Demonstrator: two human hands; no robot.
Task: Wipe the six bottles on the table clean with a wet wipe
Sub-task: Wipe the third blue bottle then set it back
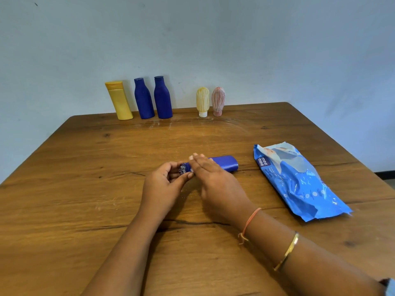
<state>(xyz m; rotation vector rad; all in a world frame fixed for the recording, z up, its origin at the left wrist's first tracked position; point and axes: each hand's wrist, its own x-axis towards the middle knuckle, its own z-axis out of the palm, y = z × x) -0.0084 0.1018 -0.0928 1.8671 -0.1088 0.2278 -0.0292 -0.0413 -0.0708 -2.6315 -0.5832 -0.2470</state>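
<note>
The bottle is laid on the worktop, long axis running rightward from the left fingers pinching its cap, with the straight right fingers pressed across its neck.

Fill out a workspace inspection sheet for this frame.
Surface: wooden table, with knots, cracks and faint pale smears near the far edge.
Job's things: lying blue bottle on its side mid-table. Standing along the far edge are a yellow bottle, two upright blue bottles, a cream streaked bottle and a pink streaked bottle. The wipes pack lies to the right.
Clutter: nothing seen.
Hands: left hand grips the lying bottle's cap end. The right hand lies over its body, fingers straight; whether a wipe is under it cannot be confirmed.
Cables: nothing seen.
Surroundings: plain pale wall behind.
</note>
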